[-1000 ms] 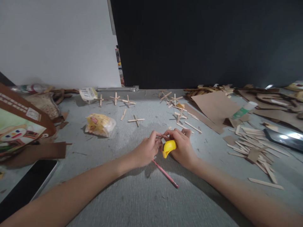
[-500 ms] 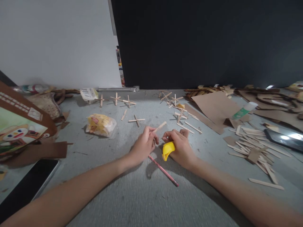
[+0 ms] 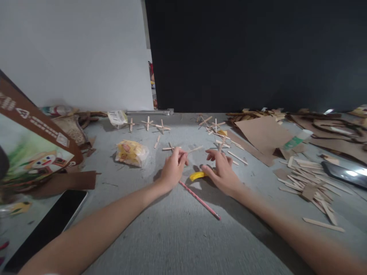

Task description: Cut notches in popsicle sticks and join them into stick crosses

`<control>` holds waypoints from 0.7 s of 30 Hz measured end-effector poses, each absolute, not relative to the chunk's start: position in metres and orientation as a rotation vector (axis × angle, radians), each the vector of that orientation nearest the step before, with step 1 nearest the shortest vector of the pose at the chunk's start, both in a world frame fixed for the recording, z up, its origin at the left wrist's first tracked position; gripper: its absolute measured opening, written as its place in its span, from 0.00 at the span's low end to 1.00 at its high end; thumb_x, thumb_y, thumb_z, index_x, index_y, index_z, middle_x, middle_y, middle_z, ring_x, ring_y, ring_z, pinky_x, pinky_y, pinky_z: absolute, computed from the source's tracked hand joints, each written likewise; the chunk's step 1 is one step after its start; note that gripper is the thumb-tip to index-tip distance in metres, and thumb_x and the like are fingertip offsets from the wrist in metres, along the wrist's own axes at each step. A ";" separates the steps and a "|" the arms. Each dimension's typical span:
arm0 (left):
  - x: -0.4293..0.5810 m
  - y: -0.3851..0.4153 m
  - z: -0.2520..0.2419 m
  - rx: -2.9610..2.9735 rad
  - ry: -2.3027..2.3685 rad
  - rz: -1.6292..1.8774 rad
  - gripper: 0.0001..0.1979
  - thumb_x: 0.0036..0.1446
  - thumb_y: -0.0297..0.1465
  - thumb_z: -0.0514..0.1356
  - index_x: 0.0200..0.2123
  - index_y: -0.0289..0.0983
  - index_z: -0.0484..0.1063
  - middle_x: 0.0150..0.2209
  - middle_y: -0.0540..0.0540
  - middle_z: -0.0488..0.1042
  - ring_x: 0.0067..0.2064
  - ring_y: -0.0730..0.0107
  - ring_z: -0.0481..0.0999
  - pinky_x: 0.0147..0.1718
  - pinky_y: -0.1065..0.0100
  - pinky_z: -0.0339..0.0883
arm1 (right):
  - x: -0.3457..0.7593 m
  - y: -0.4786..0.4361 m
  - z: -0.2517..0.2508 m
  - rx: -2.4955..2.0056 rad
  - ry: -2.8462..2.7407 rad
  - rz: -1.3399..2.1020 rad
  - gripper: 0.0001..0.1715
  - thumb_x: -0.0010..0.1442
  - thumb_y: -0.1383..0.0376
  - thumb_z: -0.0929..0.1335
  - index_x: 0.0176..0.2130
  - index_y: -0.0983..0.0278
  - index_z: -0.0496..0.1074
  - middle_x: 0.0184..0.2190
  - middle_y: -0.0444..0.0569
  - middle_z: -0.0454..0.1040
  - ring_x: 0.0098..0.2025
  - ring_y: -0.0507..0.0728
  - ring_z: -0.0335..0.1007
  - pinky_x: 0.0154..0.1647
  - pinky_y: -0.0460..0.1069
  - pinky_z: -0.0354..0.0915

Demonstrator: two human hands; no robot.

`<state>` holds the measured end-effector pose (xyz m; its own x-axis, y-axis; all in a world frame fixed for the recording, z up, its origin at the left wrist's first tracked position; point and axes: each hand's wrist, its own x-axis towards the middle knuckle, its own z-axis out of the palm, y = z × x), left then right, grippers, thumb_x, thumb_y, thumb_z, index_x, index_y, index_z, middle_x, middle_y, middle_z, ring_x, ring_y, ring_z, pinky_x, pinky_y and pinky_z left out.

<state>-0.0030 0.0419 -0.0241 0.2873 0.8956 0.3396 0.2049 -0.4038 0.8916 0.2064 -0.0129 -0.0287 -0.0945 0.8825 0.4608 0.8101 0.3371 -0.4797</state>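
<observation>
My left hand (image 3: 173, 168) is closed in a pinch on a thin wooden craft stick (image 3: 195, 149), which points out to the right. My right hand (image 3: 223, 172) is open, its fingers apart and curved. Beneath its thumb is a curved yellow plastic piece (image 3: 197, 175), partly hidden by the hand; what kind of thing it is I cannot make out. A pink pencil (image 3: 202, 201) lies slantwise on the table below both hands. Just beyond my left hand, two crossed sticks (image 3: 169, 148) are partly covered by the fingers.
Several small stick crosses (image 3: 148, 123) stand toward the back. A yellow packet (image 3: 131, 152) and a phone (image 3: 47, 229) are on the left, beside a printed brown bag (image 3: 61, 139). At right lie loose craft sticks (image 3: 315, 183), cardboard (image 3: 259, 133) and a glue stick (image 3: 298, 139).
My right hand has let go of the yellow piece, which is now down on the table, and its fingers have opened. My left hand still holds the stick. The view has shifted slightly left.
</observation>
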 end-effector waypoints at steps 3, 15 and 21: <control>-0.009 0.050 -0.021 1.891 0.927 1.062 0.09 0.72 0.37 0.56 0.37 0.41 0.64 0.25 0.54 0.73 0.28 0.70 0.73 0.34 0.68 0.63 | 0.205 0.005 -0.023 -1.402 -1.752 0.261 0.32 0.72 0.48 0.64 0.67 0.60 0.60 0.45 0.54 0.79 0.46 0.64 0.76 0.54 0.61 0.65; -0.035 0.088 -0.020 2.273 1.675 1.048 0.10 0.70 0.27 0.59 0.53 0.36 0.73 0.54 0.34 0.76 0.58 0.47 0.72 0.57 0.51 0.65 | 0.182 0.044 -0.027 -1.319 -1.403 0.457 0.32 0.68 0.40 0.64 0.28 0.60 0.73 0.19 0.44 0.71 0.22 0.55 0.64 0.27 0.50 0.60; -0.041 0.091 -0.026 2.375 1.742 0.754 0.06 0.70 0.29 0.60 0.40 0.39 0.77 0.47 0.38 0.79 0.55 0.44 0.73 0.54 0.49 0.65 | 0.188 0.044 -0.035 -1.234 -1.356 0.549 0.29 0.68 0.41 0.66 0.37 0.62 0.80 0.23 0.46 0.77 0.24 0.56 0.68 0.27 0.50 0.65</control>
